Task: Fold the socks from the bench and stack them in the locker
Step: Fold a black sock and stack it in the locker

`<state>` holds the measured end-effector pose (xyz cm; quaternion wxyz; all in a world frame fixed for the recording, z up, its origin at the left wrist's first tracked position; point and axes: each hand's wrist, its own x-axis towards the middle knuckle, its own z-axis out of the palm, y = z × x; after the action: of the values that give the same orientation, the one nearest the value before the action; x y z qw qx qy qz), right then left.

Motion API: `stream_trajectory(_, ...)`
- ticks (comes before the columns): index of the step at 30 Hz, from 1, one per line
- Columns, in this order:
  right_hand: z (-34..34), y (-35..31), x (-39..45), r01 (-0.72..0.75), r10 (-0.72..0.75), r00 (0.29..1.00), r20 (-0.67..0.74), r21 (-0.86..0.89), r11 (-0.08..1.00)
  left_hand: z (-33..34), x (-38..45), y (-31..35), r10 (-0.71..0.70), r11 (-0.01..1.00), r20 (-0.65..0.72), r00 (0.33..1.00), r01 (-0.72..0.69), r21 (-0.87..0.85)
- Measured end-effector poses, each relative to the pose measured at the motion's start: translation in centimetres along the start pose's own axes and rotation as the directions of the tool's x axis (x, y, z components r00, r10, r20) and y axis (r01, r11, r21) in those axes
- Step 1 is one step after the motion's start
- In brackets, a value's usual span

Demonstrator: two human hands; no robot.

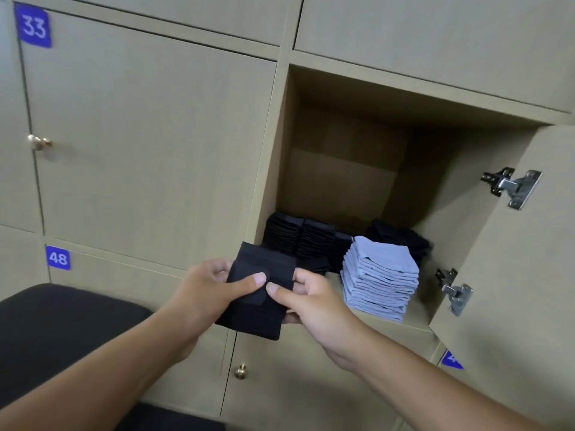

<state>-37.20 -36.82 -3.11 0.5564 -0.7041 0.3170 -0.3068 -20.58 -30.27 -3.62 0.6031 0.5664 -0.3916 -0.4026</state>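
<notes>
both hands, left hand (202, 284) and right hand (311, 293), pinch folded black sock (255, 306), fingers curled round it; locker (342, 169) holds several stacks (379, 275); this sock not yet stacked.

Blue number plates 33 (33, 25) and 48 (58, 258) are marking closed doors, a brass knob (38, 142) is sticking out beside two steel hinges (511, 186).

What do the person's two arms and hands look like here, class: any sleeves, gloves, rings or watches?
Both forearms are bare as far as the picture shows, with no sleeve in view. The left hand and the right hand wear no gloves. No ring, watch or bracelet shows on the fingers or wrists. The thumbnails are short and unpainted.
</notes>
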Motion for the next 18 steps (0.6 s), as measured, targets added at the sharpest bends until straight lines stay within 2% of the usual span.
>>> stream_trajectory(3,-0.8,0.6,0.2,0.03,-0.031,0.997,-0.066,-0.013,0.999,0.7,1.0,-0.4,-0.01,0.999,0.002,1.0,0.01,-0.035)
stream_trajectory(6,-2.0,0.8,0.8,0.049,-0.054,0.991,-0.12,-0.043,0.998,1.0,1.9,-0.8,0.016,0.999,0.003,1.0,-0.016,0.035)
stream_trajectory(13,-4.1,0.8,2.8,0.055,-0.075,0.993,-0.094,-0.199,0.979,2.0,3.7,-1.6,0.021,0.999,0.091,0.996,-0.023,0.024)
stream_trajectory(18,-4.3,1.7,3.4,0.064,-0.088,0.988,-0.128,-0.183,0.981,2.5,4.5,-2.2,0.04,0.991,0.114,0.993,-0.054,0.126)
